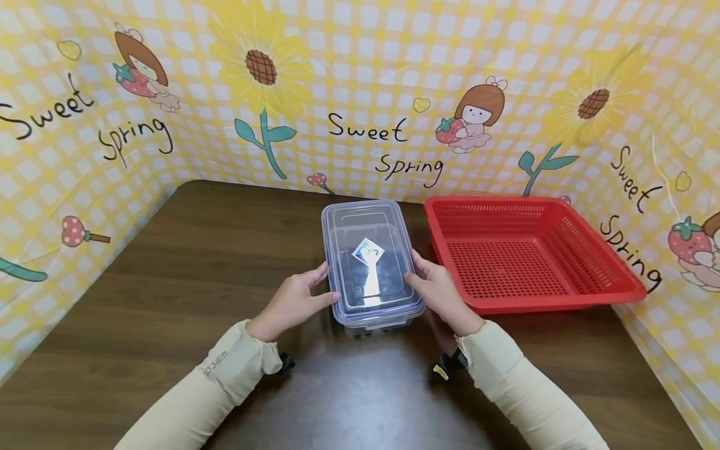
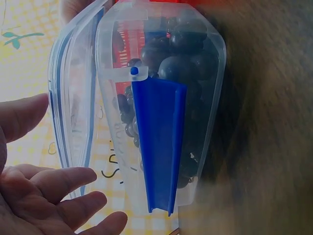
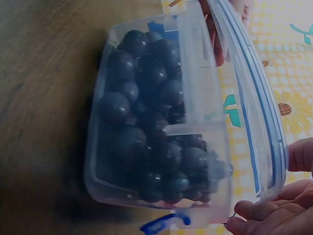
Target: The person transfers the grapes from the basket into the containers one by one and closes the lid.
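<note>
Between my hands is a clear plastic lid (image 1: 360, 222) with a blue seal and a shiny diamond sticker. It stands tilted slightly off a clear plastic container (image 2: 205, 112), with a gap between them in both wrist views. Dark, round, glossy pieces that look like grapes (image 3: 129, 139) fill much of the container. My left hand (image 1: 295, 301) holds the lid's left edge, thumb on top and fingers below. At the opposite edge, my right hand (image 1: 441, 289) pinches the lid. A blue latch (image 2: 159, 142) hangs loose from the container's side.
To the right of the container sits a red plastic basket (image 1: 500, 269) with a perforated bottom. Both rest on a dark wooden table (image 1: 185, 325). A yellow checked cloth (image 1: 360, 75) with printed flowers surrounds the back and sides.
</note>
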### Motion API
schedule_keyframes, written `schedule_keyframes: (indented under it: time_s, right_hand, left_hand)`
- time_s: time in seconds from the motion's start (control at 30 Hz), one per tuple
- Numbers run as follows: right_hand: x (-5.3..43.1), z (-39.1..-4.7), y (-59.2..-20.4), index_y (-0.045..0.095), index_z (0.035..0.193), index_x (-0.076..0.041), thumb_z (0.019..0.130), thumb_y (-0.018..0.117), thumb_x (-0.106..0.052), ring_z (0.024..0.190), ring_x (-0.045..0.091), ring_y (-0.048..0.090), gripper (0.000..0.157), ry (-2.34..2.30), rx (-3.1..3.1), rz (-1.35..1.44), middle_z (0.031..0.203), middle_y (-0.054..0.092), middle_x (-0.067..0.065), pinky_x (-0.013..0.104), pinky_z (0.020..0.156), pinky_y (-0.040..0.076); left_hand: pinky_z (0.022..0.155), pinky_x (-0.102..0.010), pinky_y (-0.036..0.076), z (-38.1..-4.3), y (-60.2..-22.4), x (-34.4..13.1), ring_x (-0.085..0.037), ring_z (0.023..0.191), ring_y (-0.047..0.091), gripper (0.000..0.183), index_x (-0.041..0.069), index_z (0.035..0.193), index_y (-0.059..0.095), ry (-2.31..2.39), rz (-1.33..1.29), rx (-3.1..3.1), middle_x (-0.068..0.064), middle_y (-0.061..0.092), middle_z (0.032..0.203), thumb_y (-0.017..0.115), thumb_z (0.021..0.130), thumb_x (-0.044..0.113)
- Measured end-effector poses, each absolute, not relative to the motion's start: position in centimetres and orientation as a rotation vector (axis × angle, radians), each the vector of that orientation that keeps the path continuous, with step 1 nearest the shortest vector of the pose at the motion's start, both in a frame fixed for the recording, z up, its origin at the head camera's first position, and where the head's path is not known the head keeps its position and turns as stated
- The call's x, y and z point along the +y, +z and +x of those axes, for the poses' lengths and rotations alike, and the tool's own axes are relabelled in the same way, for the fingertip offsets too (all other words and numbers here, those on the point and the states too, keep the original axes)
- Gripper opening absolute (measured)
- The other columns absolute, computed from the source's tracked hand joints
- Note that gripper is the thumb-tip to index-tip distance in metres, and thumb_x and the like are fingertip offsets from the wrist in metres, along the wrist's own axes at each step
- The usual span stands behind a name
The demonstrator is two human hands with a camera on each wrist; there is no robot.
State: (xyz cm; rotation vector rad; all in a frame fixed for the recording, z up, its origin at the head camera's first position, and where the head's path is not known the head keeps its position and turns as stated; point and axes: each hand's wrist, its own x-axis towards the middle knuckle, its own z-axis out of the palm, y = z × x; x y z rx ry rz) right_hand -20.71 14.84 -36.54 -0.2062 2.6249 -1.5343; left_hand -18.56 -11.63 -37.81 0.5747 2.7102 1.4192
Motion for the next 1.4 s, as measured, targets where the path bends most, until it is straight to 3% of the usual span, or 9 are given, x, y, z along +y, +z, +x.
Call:
schedule_keyframes:
  time_s: [0.3, 0.7, 0.9, 1.0, 1.1, 1.17, 1.23, 1.3, 1.4]
  right_hand:
    - [14.6, -20.6, -37.8, 0.033, 0.146, 0.001, 0.095, 0.054, -0.009, 0.123, 0.029, 0.051, 0.056, -1.488, 2.717, -0.259, 0.144, 0.04, 0.019, 0.044, 0.095, 0.044]
    - [15.4, -20.2, -39.0, 0.041, 0.138, 0.009, 0.094, 0.053, -0.004, 0.13, 0.03, 0.042, 0.048, -1.476, 2.914, -0.343, 0.14, 0.042, 0.024, 0.045, 0.104, 0.036]
    - [15.2, -20.2, -39.3, 0.041, 0.14, 0.007, 0.095, 0.052, -0.005, 0.131, 0.03, 0.041, 0.048, -1.458, 2.881, -0.319, 0.142, 0.042, 0.023, 0.045, 0.105, 0.035]
    - [15.1, -20.1, -39.7, 0.04, 0.14, 0.006, 0.096, 0.052, -0.006, 0.132, 0.029, 0.04, 0.048, -1.489, 2.846, -0.312, 0.143, 0.04, 0.022, 0.044, 0.105, 0.034]
    - [15.0, -20.0, -40.0, 0.04, 0.14, 0.006, 0.096, 0.051, -0.006, 0.133, 0.029, 0.039, 0.047, -1.541, 2.818, -0.292, 0.144, 0.04, 0.021, 0.044, 0.106, 0.033]
    - [14.9, -20.0, -40.3, 0.041, 0.139, 0.007, 0.096, 0.051, -0.006, 0.133, 0.03, 0.039, 0.047, -1.568, 2.815, -0.277, 0.143, 0.041, 0.022, 0.045, 0.106, 0.033]
    - [14.9, -20.0, -40.4, 0.041, 0.139, 0.007, 0.095, 0.051, -0.005, 0.132, 0.032, 0.04, 0.046, -1.583, 2.818, -0.264, 0.142, 0.041, 0.024, 0.046, 0.106, 0.033]
    - [14.9, -20.0, -40.5, 0.041, 0.139, 0.007, 0.095, 0.051, -0.005, 0.132, 0.032, 0.04, 0.046, -1.584, 2.815, -0.259, 0.142, 0.041, 0.024, 0.046, 0.106, 0.033]
    - [14.9, -20.0, -40.6, 0.042, 0.139, 0.007, 0.095, 0.051, -0.005, 0.132, 0.033, 0.04, 0.046, -1.581, 2.818, -0.262, 0.142, 0.041, 0.024, 0.047, 0.105, 0.033]
  left_hand:
    - [0.099, -0.047, 0.042, -18.7, -38.0, -11.5, -0.033, 0.128, 0.042, 0.065, -0.012, 0.14, 0.037, 1.413, 0.519, 2.707, -0.024, 0.044, 0.137, 0.068, 0.089, 0.014]
    - [0.104, -0.046, 0.035, -19.0, -38.1, -10.5, -0.031, 0.132, 0.037, 0.069, -0.007, 0.144, 0.031, 1.355, 0.494, 2.625, -0.019, 0.034, 0.146, 0.067, 0.091, 0.02]
    - [0.104, -0.049, 0.035, -18.6, -38.1, -10.6, -0.037, 0.132, 0.036, 0.066, -0.008, 0.141, 0.036, 1.267, 0.499, 2.706, -0.026, 0.036, 0.144, 0.067, 0.091, 0.023]
    - [0.1, -0.049, 0.04, -18.4, -38.1, -10.5, -0.042, 0.132, 0.035, 0.064, -0.008, 0.14, 0.039, 1.232, 0.496, 2.753, -0.031, 0.043, 0.138, 0.066, 0.091, 0.023]
    - [0.094, -0.048, 0.044, -18.3, -38.0, -10.5, -0.044, 0.133, 0.034, 0.063, -0.01, 0.138, 0.04, 1.216, 0.492, 2.778, -0.032, 0.063, 0.105, 0.066, 0.091, 0.023]
    - [0.093, -0.048, 0.043, -18.3, -38.0, -10.5, -0.044, 0.133, 0.033, 0.063, -0.01, 0.138, 0.041, 1.213, 0.487, 2.783, -0.025, 0.064, 0.084, 0.066, 0.091, 0.024]
    - [0.094, -0.049, 0.043, -18.3, -38.0, -10.4, -0.043, 0.134, 0.032, 0.063, -0.009, 0.138, 0.041, 1.209, 0.474, 2.781, -0.025, 0.064, 0.087, 0.066, 0.091, 0.024]
    - [0.088, -0.047, 0.046, -18.3, -38.0, -10.3, -0.043, 0.136, 0.028, 0.064, -0.009, 0.139, 0.041, 1.2, 0.457, 2.78, -0.03, 0.064, 0.1, 0.066, 0.091, 0.025]
    - [0.071, -0.039, 0.049, -18.4, -38.0, -10.2, -0.041, 0.139, 0.023, 0.065, -0.009, 0.139, 0.041, 1.166, 0.428, 2.787, -0.032, 0.061, 0.111, 0.066, 0.091, 0.027]
